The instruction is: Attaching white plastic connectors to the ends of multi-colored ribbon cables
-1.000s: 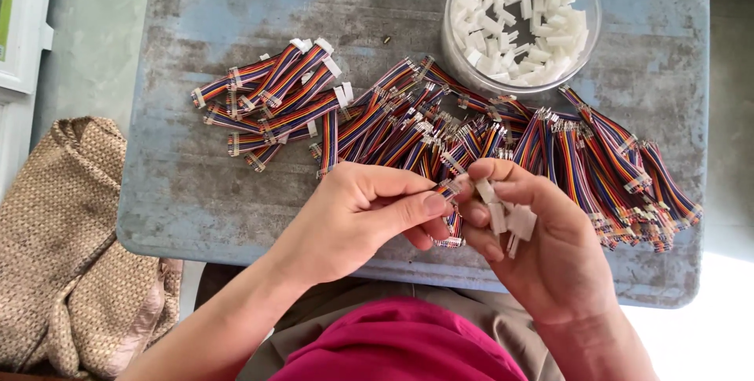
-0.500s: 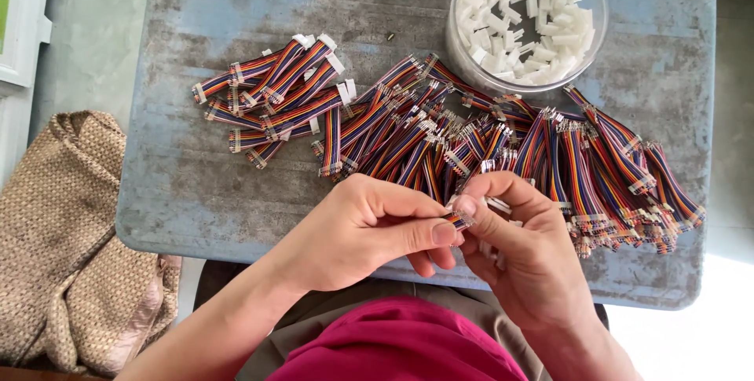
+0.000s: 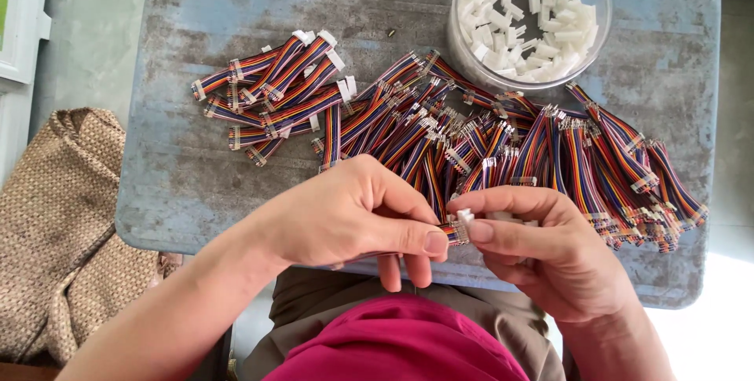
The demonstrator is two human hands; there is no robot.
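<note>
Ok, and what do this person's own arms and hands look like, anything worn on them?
Both forearms are bare to the frame edge: no sleeves, gloves or watch show. The left hand and right hand carry no rings that show; nails are short and unpainted. Below them is a magenta top.

A worn blue-grey table [image 3: 196, 185], scuffed and patchy, is seen from above. Directly beyond the pinch where the two thumbs meet, a broad heap of rainbow ribbon cables [image 3: 503, 141] is spread across it, reaching far out to the right of the grip. Up and to the left of the grip, a smaller bundle of cables fitted with white connectors [image 3: 279, 86] is laid. Farther beyond the grip, slightly to the right, a clear round bowl [image 3: 463, 51] filled with loose white plastic housings [image 3: 530, 20] is set near the far edge.
</note>
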